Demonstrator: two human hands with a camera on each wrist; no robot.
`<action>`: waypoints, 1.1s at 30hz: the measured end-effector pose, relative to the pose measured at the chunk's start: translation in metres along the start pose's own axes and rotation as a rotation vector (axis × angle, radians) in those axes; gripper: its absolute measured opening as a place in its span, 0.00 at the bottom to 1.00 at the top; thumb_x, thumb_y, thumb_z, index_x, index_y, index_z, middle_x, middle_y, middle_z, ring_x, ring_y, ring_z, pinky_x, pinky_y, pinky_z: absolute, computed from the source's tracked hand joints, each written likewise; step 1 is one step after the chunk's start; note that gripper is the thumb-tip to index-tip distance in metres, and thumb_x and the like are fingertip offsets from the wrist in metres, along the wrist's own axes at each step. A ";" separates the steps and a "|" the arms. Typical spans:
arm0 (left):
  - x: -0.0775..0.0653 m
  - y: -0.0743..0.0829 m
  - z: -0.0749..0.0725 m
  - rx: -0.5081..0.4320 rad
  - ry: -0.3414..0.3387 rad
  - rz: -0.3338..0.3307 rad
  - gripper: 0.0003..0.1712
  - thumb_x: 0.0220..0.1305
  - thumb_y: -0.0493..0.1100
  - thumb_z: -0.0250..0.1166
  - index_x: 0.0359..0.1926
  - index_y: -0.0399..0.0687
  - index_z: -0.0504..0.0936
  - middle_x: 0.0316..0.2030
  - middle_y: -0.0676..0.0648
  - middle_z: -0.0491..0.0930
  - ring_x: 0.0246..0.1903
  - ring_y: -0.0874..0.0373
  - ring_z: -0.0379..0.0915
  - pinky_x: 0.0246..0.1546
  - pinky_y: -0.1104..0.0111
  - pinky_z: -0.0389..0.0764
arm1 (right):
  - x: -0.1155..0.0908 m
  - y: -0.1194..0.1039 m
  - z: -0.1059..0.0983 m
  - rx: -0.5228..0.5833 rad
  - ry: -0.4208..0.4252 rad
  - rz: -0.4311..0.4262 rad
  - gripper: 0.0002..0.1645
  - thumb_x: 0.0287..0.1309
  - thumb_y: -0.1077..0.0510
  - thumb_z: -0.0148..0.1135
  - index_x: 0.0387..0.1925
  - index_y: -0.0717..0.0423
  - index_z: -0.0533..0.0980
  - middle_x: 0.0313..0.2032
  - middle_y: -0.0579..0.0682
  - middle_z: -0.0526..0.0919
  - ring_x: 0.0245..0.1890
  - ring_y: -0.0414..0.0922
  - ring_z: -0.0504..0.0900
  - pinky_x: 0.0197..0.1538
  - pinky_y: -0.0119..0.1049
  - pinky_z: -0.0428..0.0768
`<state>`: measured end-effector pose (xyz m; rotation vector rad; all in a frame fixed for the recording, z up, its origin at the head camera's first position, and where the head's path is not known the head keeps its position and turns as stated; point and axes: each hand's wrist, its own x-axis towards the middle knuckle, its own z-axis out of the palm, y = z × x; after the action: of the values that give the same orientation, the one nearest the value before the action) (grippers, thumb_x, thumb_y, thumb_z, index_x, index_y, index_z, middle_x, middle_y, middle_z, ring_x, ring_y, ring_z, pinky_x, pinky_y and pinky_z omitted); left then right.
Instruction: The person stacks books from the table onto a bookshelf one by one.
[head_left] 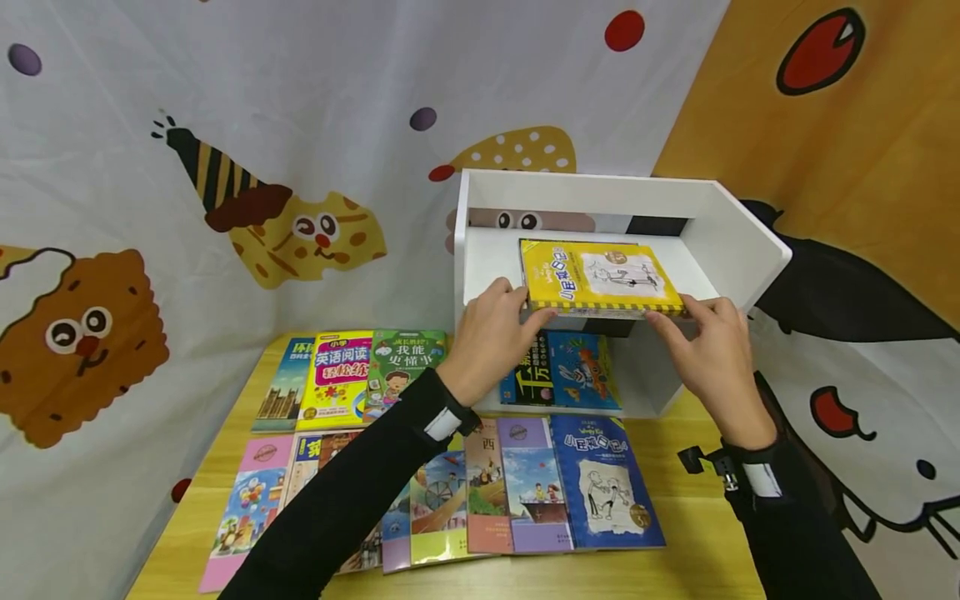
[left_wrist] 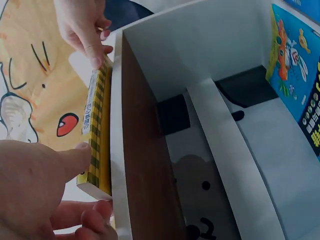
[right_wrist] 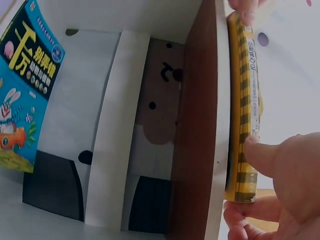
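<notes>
A yellow book (head_left: 592, 271) with a checkered spine lies flat, cover up, on the upper board of a white shelf (head_left: 738, 242). At its left end my left hand (head_left: 491, 337) holds it, the thumb against the spine, as the left wrist view also shows. My right hand (head_left: 712, 358) grips the opposite end, its thumb likewise on the spine in the right wrist view. Below that board, a blue book with a rabbit picture (head_left: 581, 371) lies on the lower level, partly overlapped by a dark book (head_left: 534, 379).
Several books cover the wooden table (head_left: 697, 500) in rows before and left of the shelf. A blue book (head_left: 607, 483) is at the front row's right end; a green book (head_left: 401, 362) lies left of the shelf. A cartoon-printed cloth (head_left: 337, 100) hangs behind.
</notes>
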<state>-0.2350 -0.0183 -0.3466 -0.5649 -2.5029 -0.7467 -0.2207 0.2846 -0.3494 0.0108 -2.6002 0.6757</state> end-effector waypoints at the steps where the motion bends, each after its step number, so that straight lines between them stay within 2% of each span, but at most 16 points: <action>1: 0.001 -0.001 0.001 0.018 0.010 0.003 0.24 0.80 0.63 0.65 0.43 0.48 0.88 0.30 0.49 0.71 0.23 0.57 0.66 0.25 0.70 0.64 | 0.002 -0.001 0.001 -0.007 0.000 -0.003 0.47 0.79 0.36 0.64 0.80 0.67 0.68 0.51 0.68 0.73 0.50 0.62 0.65 0.45 0.48 0.60; 3: 0.003 -0.001 0.001 0.045 0.022 0.004 0.23 0.81 0.62 0.65 0.41 0.48 0.88 0.29 0.49 0.71 0.23 0.57 0.66 0.24 0.70 0.64 | 0.006 -0.002 0.002 -0.014 -0.003 -0.015 0.46 0.79 0.36 0.64 0.79 0.67 0.69 0.49 0.68 0.73 0.49 0.63 0.65 0.45 0.50 0.58; 7: 0.007 -0.002 0.002 0.072 0.028 -0.001 0.21 0.83 0.57 0.64 0.43 0.45 0.91 0.29 0.49 0.73 0.23 0.58 0.69 0.24 0.69 0.67 | 0.016 -0.003 0.003 -0.027 -0.019 -0.029 0.45 0.79 0.37 0.64 0.77 0.68 0.72 0.45 0.66 0.73 0.47 0.62 0.64 0.46 0.51 0.55; 12: 0.011 -0.001 0.002 0.074 0.026 -0.024 0.19 0.85 0.53 0.63 0.47 0.43 0.93 0.30 0.50 0.77 0.24 0.57 0.72 0.24 0.69 0.71 | 0.026 -0.004 0.004 -0.048 -0.041 -0.001 0.45 0.77 0.36 0.67 0.74 0.69 0.75 0.46 0.65 0.74 0.49 0.63 0.66 0.46 0.48 0.57; 15: 0.013 -0.001 0.002 0.080 0.024 -0.036 0.18 0.85 0.52 0.64 0.46 0.44 0.92 0.29 0.50 0.77 0.24 0.57 0.73 0.24 0.68 0.71 | 0.030 -0.004 0.003 -0.055 -0.041 0.001 0.44 0.76 0.36 0.69 0.72 0.70 0.77 0.46 0.65 0.75 0.49 0.62 0.68 0.45 0.47 0.58; 21: 0.014 -0.002 0.003 0.091 0.034 -0.040 0.19 0.85 0.52 0.63 0.43 0.44 0.91 0.28 0.51 0.77 0.23 0.57 0.73 0.24 0.68 0.70 | 0.032 -0.002 0.003 -0.041 -0.011 -0.025 0.41 0.73 0.37 0.72 0.63 0.71 0.84 0.37 0.62 0.75 0.43 0.59 0.68 0.44 0.47 0.58; 24: 0.014 -0.002 0.004 0.093 0.038 -0.036 0.19 0.85 0.51 0.63 0.44 0.44 0.92 0.28 0.50 0.78 0.23 0.57 0.74 0.24 0.67 0.72 | 0.031 -0.002 0.004 -0.025 -0.006 -0.016 0.40 0.73 0.37 0.72 0.62 0.71 0.84 0.35 0.61 0.75 0.42 0.58 0.68 0.44 0.48 0.59; 27: 0.012 -0.002 0.005 0.109 0.047 -0.028 0.19 0.85 0.51 0.63 0.47 0.43 0.93 0.30 0.49 0.81 0.25 0.56 0.77 0.26 0.64 0.78 | 0.027 -0.002 0.004 -0.015 0.003 -0.011 0.40 0.74 0.39 0.72 0.65 0.70 0.83 0.38 0.62 0.77 0.43 0.58 0.69 0.44 0.47 0.59; 30: 0.006 -0.001 0.004 0.128 0.085 -0.016 0.18 0.85 0.51 0.63 0.51 0.42 0.93 0.35 0.46 0.85 0.26 0.55 0.80 0.29 0.63 0.83 | 0.018 -0.003 0.004 0.014 0.047 0.010 0.37 0.76 0.41 0.69 0.69 0.68 0.81 0.41 0.64 0.78 0.45 0.59 0.72 0.44 0.46 0.64; 33: -0.004 0.001 0.004 0.107 0.146 0.003 0.18 0.84 0.51 0.64 0.52 0.41 0.91 0.39 0.45 0.86 0.22 0.56 0.76 0.24 0.66 0.80 | 0.007 -0.004 0.008 0.109 0.183 0.015 0.31 0.77 0.46 0.65 0.71 0.62 0.81 0.42 0.64 0.77 0.45 0.55 0.74 0.45 0.43 0.67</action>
<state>-0.2323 -0.0162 -0.3514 -0.4588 -2.3900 -0.6250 -0.2299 0.2786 -0.3508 -0.0355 -2.3894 0.7848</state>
